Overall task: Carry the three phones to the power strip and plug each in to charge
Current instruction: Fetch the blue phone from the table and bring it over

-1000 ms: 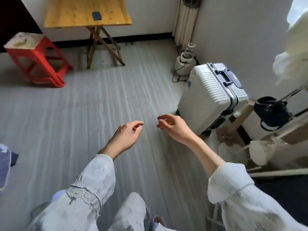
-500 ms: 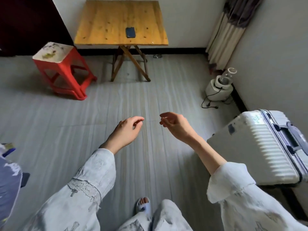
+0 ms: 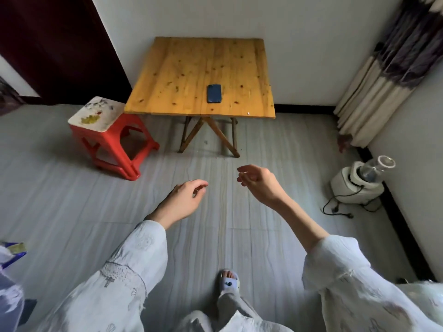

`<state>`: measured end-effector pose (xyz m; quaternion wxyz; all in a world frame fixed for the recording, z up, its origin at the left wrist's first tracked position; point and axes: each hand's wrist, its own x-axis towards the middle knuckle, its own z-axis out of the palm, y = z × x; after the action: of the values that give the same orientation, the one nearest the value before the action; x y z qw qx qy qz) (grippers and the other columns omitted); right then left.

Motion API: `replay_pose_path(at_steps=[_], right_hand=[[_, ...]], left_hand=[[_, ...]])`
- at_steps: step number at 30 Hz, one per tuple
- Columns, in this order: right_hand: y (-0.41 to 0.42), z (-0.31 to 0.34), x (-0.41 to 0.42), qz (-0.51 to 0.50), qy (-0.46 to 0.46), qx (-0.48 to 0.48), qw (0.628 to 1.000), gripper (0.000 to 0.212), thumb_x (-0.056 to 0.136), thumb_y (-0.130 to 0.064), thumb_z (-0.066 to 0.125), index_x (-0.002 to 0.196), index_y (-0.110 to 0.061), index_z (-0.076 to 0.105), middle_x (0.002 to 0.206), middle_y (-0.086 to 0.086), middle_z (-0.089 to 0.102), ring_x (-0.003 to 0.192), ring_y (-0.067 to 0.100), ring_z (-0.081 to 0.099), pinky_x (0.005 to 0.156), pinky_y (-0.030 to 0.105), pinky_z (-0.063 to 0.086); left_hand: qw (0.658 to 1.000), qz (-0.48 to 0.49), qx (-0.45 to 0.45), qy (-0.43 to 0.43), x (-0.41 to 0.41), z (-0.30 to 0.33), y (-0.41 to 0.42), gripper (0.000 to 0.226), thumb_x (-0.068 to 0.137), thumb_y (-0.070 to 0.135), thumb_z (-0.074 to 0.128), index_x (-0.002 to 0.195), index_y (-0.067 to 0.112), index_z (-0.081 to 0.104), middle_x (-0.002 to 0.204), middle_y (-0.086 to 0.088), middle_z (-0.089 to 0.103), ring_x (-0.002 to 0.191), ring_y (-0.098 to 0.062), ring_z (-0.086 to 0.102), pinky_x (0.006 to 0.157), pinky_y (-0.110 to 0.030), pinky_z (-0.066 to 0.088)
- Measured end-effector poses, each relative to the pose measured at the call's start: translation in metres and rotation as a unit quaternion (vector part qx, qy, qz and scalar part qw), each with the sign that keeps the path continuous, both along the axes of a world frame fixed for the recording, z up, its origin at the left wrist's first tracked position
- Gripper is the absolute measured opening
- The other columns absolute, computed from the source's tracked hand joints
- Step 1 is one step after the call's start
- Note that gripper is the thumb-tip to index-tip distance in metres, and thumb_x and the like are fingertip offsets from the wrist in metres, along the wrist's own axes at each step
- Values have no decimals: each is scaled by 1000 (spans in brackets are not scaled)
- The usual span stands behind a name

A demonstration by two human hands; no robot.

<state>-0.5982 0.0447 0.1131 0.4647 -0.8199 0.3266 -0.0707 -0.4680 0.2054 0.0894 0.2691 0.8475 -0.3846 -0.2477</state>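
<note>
Soft dim daylight, faint shadows under table [image 3: 172, 75], wide-angle bending at edges, slight overall blur

I am looking into a plain room of a home. A square folding table of yellow pine boards [image 3: 201, 75] stands against the white wall, with a red plastic stool with a stained white seat [image 3: 111, 136] beside it. A striped cream and grey curtain [image 3: 386, 75] hangs in the right corner, a small white countertop blender [image 3: 359, 183] sits on the grey tiled floor [image 3: 72, 200], and I see a light slipper on a foot [image 3: 229, 281].
</note>
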Motion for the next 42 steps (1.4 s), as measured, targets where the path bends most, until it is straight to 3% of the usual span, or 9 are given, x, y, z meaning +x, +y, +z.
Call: replay_pose_path(at_steps=[8, 12, 15, 22, 27, 30, 32, 36, 42], right_hand=[[-97, 7, 114, 28, 1, 4, 1000, 27, 92, -17, 51, 115, -7, 60, 106, 12, 70, 96, 21, 65, 87, 28, 48], [-141, -4, 177, 30, 19, -13, 999, 26, 92, -16, 51, 114, -7, 62, 111, 13, 68, 99, 26, 65, 92, 37, 50], [-174, -22, 233, 24, 45, -31, 998, 25, 92, -15, 49, 112, -9, 63, 109, 15, 68, 101, 32, 63, 92, 45, 49], [-245, -78, 374, 14, 130, -58, 990, 31, 94, -16, 45, 119, -4, 58, 121, 18, 63, 110, 32, 59, 93, 37, 47], [-290, -133, 455, 63, 203, -103, 972, 45, 95, -25, 44, 137, -9, 40, 143, 13, 44, 129, 30, 43, 103, 36, 38], [-312, -165, 490, 94, 240, -114, 960, 52, 96, -27, 42, 143, -10, 28, 153, 12, 26, 142, 28, 21, 113, 37, 22], [-325, -185, 509, 110, 257, -117, 953, 58, 96, -28, 40, 147, -11, 17, 157, 10, 10, 145, 26, 4, 116, 37, 12], [-341, -215, 532, 146, 287, -142, 936, 64, 97, -31, 36, 148, -11, 2, 157, 10, -8, 144, 25, -11, 116, 37, 2], [-329, -235, 527, 146, 298, -193, 923, 62, 97, -30, 33, 147, -10, 3, 157, 11, -7, 144, 28, -9, 119, 41, 4]], left_hand=[[999, 39, -5, 8, 116, -3, -85, 30, 94, 26, 44, 121, 20, 55, 123, -1, 61, 111, -15, 55, 92, -26, 41], [1000, 26, -8, 4, 185, -22, -127, 29, 94, 24, 44, 120, 20, 54, 123, -2, 61, 112, -16, 55, 91, -25, 40], [1000, 13, 15, 2, 248, -44, -163, 31, 94, 24, 42, 124, 21, 51, 127, -3, 56, 115, -20, 52, 95, -32, 41], [996, -30, 78, 8, 395, -99, -244, 40, 94, 18, 42, 133, 14, 42, 140, -7, 42, 129, -24, 39, 107, -35, 33], [990, -17, 137, 0, 478, -148, -282, 49, 94, 24, 41, 141, 19, 27, 154, -8, 18, 141, -25, 15, 115, -40, 19], [980, -38, 197, 1, 511, -179, -301, 61, 94, 35, 39, 145, 30, 5, 156, -5, -13, 143, -27, -15, 115, -55, 2], [976, -48, 213, -10, 527, -197, -312, 70, 92, 43, 41, 144, 36, -5, 153, -4, -26, 139, -28, -26, 111, -63, -7], [961, -56, 269, -41, 538, -225, -319, 80, 87, 55, 40, 138, 41, -19, 148, 0, -37, 136, -27, -32, 104, -68, -12], [952, -53, 293, -70, 536, -234, -319, 81, 86, 57, 38, 138, 40, -23, 149, -2, -36, 137, -28, -30, 104, -69, -10]])
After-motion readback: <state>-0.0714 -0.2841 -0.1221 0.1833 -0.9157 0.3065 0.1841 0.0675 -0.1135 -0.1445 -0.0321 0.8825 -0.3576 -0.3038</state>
